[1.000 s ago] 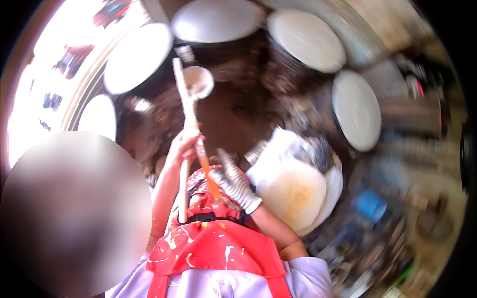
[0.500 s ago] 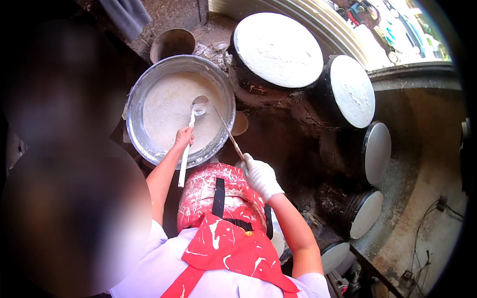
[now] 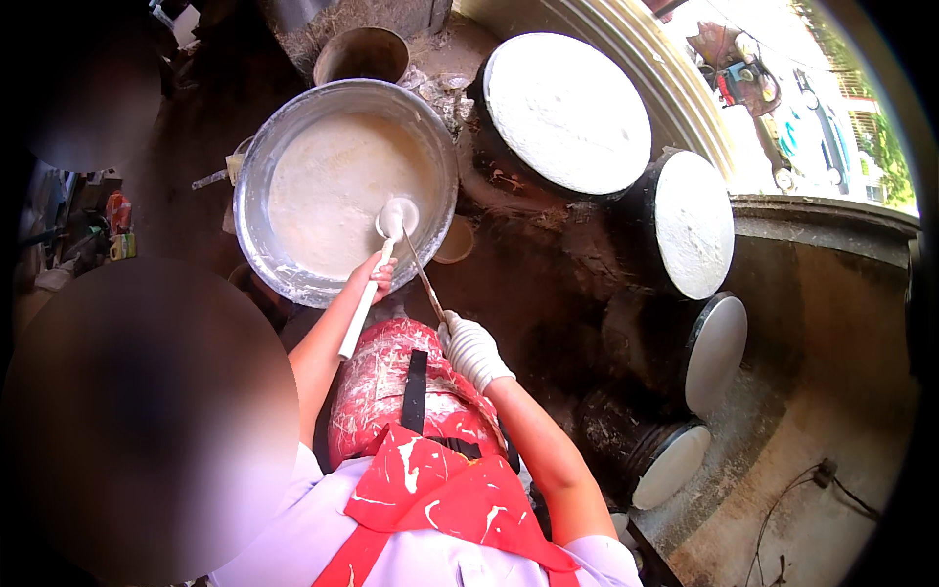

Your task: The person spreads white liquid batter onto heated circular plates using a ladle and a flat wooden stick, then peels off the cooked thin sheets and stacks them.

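My bare left hand point(image 3: 381, 274) is closed round the white handle of a ladle point(image 3: 396, 217). The ladle's round bowl, white inside, is over or at the surface of a thick off-white liquid point(image 3: 337, 186). That liquid fills much of a wide metal basin point(image 3: 246, 201). In a white knitted glove, my right hand point(image 3: 474, 352) grips a thin, flat stick point(image 3: 424, 279). The stick's tip points up to the edge of the ladle's bowl; whether they touch I cannot tell. Both hands are at the basin's near side, above my white-splashed red apron point(image 3: 416, 470).
Several dark drums curve down the right side, among them a large drum with a white top point(image 3: 567, 112) and a smaller white-topped drum point(image 3: 694, 225). A brown bucket point(image 3: 362, 57) stands behind the basin. A dark cable point(image 3: 782, 509) lies at the lower right. Dark blurred patches cover the left.
The ladle's bowl has turned whiter inside, where bare metal showed before. My right hand has moved left, and the stick's tip is now closer to the bowl. The whole view has shifted.
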`<state>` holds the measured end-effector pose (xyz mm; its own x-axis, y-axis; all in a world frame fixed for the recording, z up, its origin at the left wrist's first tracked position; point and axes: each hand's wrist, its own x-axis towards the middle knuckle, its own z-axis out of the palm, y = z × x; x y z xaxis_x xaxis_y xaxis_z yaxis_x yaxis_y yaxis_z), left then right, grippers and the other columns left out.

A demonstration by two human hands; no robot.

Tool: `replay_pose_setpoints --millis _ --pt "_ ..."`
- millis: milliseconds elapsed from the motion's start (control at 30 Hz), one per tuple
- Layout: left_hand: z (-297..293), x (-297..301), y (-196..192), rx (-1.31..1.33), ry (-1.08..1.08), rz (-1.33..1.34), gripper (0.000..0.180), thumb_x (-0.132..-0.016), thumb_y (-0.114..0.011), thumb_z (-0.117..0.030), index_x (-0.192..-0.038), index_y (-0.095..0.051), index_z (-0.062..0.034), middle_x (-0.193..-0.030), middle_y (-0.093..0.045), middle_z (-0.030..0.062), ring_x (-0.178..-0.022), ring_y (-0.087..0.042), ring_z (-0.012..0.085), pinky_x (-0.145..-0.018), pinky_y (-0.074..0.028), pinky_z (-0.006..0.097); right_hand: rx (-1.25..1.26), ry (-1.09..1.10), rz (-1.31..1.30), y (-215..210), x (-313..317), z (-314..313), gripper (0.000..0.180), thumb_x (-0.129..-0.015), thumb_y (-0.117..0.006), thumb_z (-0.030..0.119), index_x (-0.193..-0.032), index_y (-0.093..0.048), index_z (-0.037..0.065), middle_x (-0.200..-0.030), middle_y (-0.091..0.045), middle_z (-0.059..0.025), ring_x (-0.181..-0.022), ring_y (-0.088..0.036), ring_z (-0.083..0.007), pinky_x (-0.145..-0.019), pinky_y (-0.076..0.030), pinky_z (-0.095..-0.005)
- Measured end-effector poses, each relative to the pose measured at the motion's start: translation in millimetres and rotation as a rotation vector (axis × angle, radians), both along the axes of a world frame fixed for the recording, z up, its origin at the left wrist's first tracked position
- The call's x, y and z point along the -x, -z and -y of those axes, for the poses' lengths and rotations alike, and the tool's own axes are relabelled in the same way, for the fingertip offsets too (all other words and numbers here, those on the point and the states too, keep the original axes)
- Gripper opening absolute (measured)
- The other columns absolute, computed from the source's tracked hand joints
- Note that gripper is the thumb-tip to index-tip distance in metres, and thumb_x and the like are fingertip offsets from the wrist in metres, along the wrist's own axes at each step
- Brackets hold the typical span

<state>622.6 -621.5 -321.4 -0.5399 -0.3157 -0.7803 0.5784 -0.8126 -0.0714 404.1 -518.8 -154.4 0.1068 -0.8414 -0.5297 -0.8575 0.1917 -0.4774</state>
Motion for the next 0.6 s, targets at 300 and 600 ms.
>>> replay_pose_setpoints --millis 300,600 --pt "-12 -10 -299 0.454 -0.168 0.097 0.037 -0.098 -0.039 -0.028 -0.118 -0.04 0.0037 -0.061 -0.039 -0.0033 -0.032 -0.031 0.0 -0.028 -0.026 0.015 0.574 -0.025 0.253 -150 41 -54 0.048 -0.088 -0.052 0.017 -0.132 -0.039 0.005 -0.06 -0.056 -0.0135 -0.048 -0.055 -0.0292 -0.044 -0.041 -0.0401" --pt "-7 -17 -315 0.645 -0.135 0.506 0.042 -0.096 -0.039 -0.035 -0.124 -0.041 -0.0034 -0.061 -0.039 -0.0027 -0.033 -0.031 0.0016 -0.029 -0.027 0.016 0.557 0.14 0.642 -194 36 -63 0.045 -0.085 -0.057 0.01 -0.129 -0.045 0.005 -0.081 -0.063 -0.0102 -0.067 -0.062 -0.0205 -0.059 -0.047 -0.0315"
